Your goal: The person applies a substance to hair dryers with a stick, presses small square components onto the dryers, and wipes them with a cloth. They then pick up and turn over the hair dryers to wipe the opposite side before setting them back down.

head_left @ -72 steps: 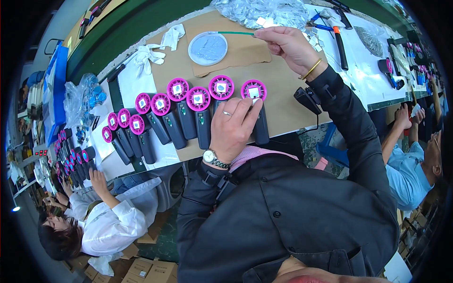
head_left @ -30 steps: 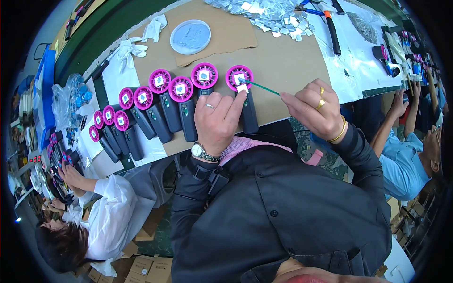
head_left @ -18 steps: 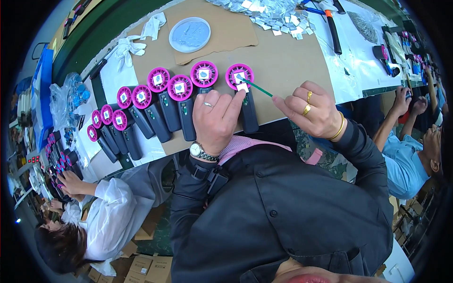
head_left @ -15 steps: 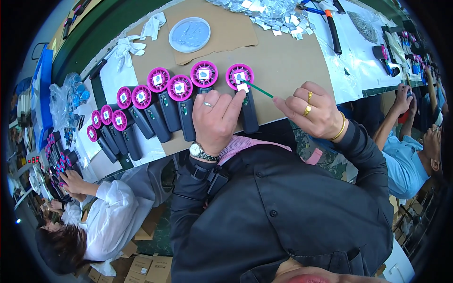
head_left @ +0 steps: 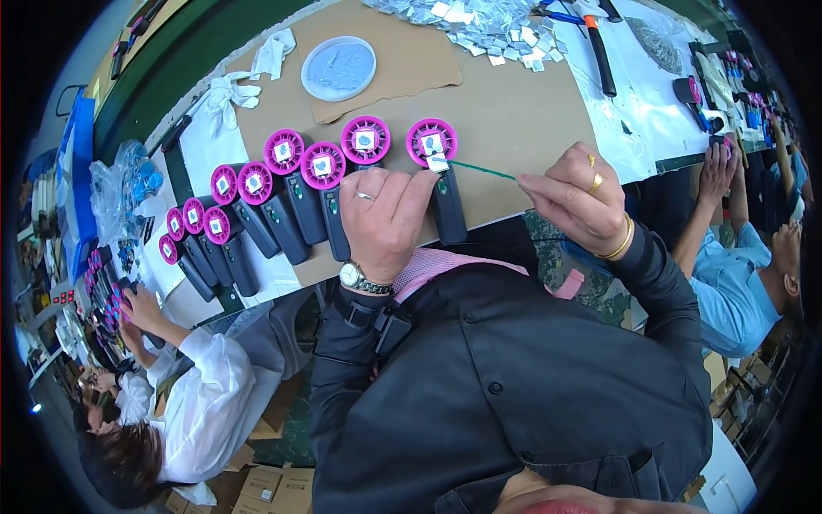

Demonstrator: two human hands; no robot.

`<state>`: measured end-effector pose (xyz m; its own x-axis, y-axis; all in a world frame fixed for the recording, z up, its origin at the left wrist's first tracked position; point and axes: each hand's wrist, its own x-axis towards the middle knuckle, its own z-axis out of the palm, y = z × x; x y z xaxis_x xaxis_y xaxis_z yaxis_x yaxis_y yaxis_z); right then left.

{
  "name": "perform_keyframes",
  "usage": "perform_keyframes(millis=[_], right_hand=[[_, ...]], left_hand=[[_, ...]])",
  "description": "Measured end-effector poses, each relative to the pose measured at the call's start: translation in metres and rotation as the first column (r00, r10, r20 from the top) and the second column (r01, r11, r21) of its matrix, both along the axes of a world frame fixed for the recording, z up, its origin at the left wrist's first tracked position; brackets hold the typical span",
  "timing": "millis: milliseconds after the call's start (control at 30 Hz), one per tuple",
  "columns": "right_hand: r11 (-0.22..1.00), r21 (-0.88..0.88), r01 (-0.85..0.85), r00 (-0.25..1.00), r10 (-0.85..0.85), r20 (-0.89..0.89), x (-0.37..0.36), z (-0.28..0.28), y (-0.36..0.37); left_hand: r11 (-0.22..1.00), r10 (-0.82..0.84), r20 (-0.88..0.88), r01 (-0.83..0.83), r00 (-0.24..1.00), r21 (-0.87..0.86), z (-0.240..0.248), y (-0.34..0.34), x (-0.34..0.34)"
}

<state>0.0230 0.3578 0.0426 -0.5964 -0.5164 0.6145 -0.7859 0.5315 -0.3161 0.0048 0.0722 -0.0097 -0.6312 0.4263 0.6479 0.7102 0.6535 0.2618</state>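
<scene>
My left hand (head_left: 385,214) pinches a small pale square plate (head_left: 437,162) at its fingertips, just below the pink round head of a handheld device (head_left: 432,126). That device lies apart at the right end of the group, its dark handle toward me. My right hand (head_left: 580,201) is closed on the end of a thin green stick (head_left: 484,170), whose tip meets the small plate. A white square with a grey smear sits in the pink head. More pink-headed devices (head_left: 323,165) lie in staggered rows to the left, also bearing smeared squares.
A round dish of grey paste (head_left: 339,86) stands on a cardboard sheet (head_left: 419,79). Many loose square plates (head_left: 514,53) are heaped at the far side, beside an orange-and-black hammer (head_left: 601,60). White gloves (head_left: 227,98) lie far left. Co-workers sit at both sides.
The stick's tip has moved from the smeared square in the pink head down to the small plate in my left fingers. My right hand has shifted slightly right.
</scene>
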Motion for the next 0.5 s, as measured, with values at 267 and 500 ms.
perform_keyframes(millis=[267,500], right_hand=[[0.984,0.155,-0.089,0.994,0.099,-0.053,-0.0011,-0.0026,0.0030],[0.969,0.220,-0.114,0.987,0.135,-0.082,0.0008,0.0023,0.0082]], left_hand=[[0.998,0.059,-0.017,-0.059,0.998,0.021,0.0010,0.0031,-0.0014],[0.998,0.062,-0.008,-0.062,0.998,0.028,-0.0012,0.0044,-0.0007]])
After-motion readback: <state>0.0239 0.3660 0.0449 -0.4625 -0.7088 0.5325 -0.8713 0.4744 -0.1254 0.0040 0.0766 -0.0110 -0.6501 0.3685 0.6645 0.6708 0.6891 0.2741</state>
